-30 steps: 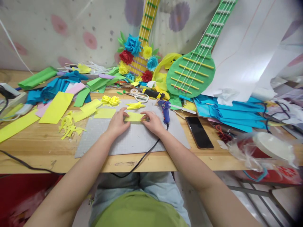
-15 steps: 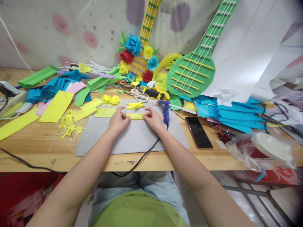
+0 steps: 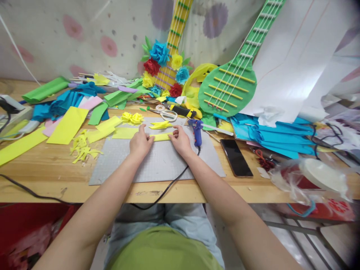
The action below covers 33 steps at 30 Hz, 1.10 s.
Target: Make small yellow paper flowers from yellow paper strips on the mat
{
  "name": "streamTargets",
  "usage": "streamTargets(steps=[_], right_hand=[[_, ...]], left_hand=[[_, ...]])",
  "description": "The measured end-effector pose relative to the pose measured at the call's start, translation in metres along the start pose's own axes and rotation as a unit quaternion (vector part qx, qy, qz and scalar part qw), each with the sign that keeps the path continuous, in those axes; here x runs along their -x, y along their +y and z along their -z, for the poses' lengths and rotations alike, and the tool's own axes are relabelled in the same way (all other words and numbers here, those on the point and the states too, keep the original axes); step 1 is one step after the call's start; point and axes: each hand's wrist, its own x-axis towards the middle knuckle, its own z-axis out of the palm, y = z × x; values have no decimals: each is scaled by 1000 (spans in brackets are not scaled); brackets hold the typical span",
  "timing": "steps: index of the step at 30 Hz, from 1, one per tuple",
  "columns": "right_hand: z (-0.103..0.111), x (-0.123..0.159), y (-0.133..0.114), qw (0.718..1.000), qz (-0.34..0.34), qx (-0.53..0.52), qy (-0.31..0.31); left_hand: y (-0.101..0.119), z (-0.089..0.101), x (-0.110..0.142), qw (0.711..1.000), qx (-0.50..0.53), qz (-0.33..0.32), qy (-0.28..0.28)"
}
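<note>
A strip of yellow crepe paper (image 3: 162, 137) lies across the grey cutting mat (image 3: 118, 168), its left part reaching out past my left hand. My left hand (image 3: 141, 142) pinches the strip between thumb and fingers. About a hand's width to the right, my right hand (image 3: 180, 140) pinches the strip's right end. Just beyond both hands rest cut yellow paper petals (image 3: 161, 125). Yellow paper flowers (image 3: 132, 118) sit behind my left hand. Close to the right hand lies a blue hot glue gun (image 3: 197, 134) with a white glue stick in it.
White-handled scissors (image 3: 168, 116) lie behind the mat. A phone (image 3: 236, 157) is at the right, and a black cord (image 3: 174, 180) crosses the mat. Yellow scraps (image 3: 84, 148) and sheets lie left. A green paper lute (image 3: 227, 88) and a flowered yellow one (image 3: 176, 32) lean at the back.
Both hands stay on the strip. Their fingers have shifted slightly, and the strip between them now looks flatter against the mat. The other things have stayed in place.
</note>
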Motion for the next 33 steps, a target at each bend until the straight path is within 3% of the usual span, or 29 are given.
streamTargets(steps=[21, 33], right_hand=[[-4, 3, -7, 992, 33, 121, 0], [-6, 3, -5, 987, 60, 150, 7]], left_hand=[[9, -3, 1, 993, -115, -13, 16], [3, -6, -2, 990, -124, -71, 12]])
